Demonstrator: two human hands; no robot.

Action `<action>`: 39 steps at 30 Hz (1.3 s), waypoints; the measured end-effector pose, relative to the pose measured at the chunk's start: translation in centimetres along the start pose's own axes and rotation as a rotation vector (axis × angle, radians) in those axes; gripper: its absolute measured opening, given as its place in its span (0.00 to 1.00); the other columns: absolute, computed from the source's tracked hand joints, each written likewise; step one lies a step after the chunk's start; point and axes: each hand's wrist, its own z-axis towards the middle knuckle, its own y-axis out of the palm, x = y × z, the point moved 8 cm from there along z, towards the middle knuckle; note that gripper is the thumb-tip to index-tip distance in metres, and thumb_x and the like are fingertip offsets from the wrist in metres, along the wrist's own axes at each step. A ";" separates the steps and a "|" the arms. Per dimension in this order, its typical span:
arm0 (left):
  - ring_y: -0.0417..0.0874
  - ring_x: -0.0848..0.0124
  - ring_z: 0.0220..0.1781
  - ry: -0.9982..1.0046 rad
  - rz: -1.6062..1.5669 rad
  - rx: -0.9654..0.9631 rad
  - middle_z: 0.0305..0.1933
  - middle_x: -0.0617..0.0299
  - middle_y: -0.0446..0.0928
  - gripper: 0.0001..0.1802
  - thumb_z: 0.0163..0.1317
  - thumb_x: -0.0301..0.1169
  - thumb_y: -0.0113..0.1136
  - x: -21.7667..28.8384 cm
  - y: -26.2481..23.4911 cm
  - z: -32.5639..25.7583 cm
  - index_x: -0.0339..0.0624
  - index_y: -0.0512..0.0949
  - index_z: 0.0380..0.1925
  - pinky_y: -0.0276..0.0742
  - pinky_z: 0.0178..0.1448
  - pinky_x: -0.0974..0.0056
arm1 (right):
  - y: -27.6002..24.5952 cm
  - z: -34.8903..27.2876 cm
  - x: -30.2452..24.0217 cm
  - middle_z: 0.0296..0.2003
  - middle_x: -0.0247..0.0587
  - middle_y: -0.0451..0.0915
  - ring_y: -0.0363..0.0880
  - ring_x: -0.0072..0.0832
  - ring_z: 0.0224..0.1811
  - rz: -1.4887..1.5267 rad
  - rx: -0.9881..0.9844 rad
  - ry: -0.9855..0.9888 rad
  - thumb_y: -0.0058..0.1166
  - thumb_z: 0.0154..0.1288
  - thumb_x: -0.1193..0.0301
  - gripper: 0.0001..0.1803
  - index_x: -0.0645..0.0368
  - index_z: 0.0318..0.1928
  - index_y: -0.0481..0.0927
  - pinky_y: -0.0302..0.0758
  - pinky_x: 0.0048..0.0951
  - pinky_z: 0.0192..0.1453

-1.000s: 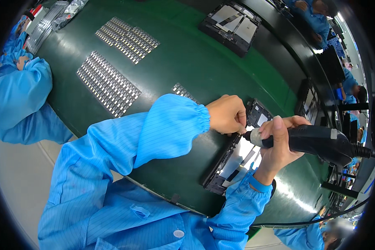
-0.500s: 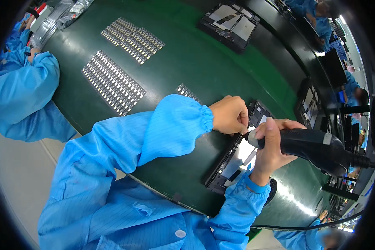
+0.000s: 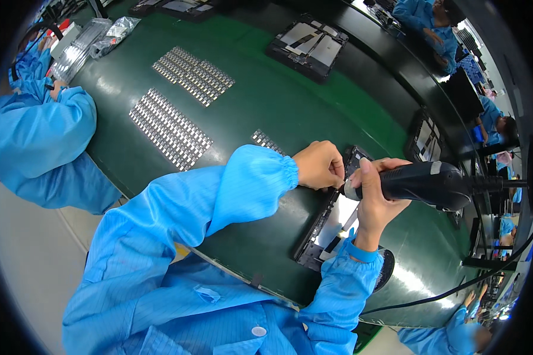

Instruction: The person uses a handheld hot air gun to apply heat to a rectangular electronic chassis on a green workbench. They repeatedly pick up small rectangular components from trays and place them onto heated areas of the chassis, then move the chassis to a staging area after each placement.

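Note:
My right hand (image 3: 376,195) is wrapped round a black electric screwdriver (image 3: 426,184), its front end pointing left at the edge of an opened tablet (image 3: 307,255). Just beside that end, my left hand (image 3: 318,165) is closed in a pinch at the same edge. Whatever the fingertips hold is too small to make out. The tablet lies tilted across the green table, its bright inner panel partly covered by my right hand and sleeve. The screwdriver's bit is hidden by my fingers.
Sheets of small parts (image 3: 170,129) lie to the left, with a smaller strip (image 3: 266,141) by my left sleeve. Other opened tablets (image 3: 309,46) rest farther back. A black cable (image 3: 438,299) crosses the right side. A co-worker's blue sleeve (image 3: 44,130) is at far left.
The view has shifted a little, so the table's far side shows more. The screwdriver's rear sits slightly higher in the picture. Both hands keep their grip at the tablet's edge.

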 end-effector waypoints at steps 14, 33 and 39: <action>0.81 0.64 0.34 0.164 0.673 0.252 0.35 0.53 0.81 0.09 0.50 0.23 0.64 1.3 -14.5 -8.7 0.36 0.82 0.33 0.76 0.40 0.65 | -10.1 -3.4 -7.8 0.38 0.54 0.78 0.80 0.30 0.27 -0.216 0.247 -0.146 0.53 0.56 0.76 0.37 0.68 0.64 0.51 0.77 0.24 0.33; 0.68 0.82 0.24 -0.101 0.672 0.120 0.31 0.66 0.74 0.12 0.40 0.18 0.70 -0.2 -11.3 -6.3 0.33 0.79 0.28 0.65 0.30 0.75 | -21.5 -8.8 -5.7 0.18 0.39 0.74 0.73 0.24 0.16 -0.064 0.530 -0.075 0.59 0.50 0.86 0.20 0.63 0.42 0.67 0.72 0.25 0.22; 0.79 0.80 0.23 -0.259 0.259 0.055 0.23 0.60 0.78 0.10 0.46 0.17 0.68 -2.1 -11.5 -6.8 0.30 0.76 0.28 0.73 0.26 0.77 | -21.5 -8.5 -4.8 0.18 0.37 0.75 0.73 0.22 0.16 -0.078 0.498 -0.055 0.62 0.49 0.85 0.19 0.64 0.40 0.68 0.69 0.20 0.20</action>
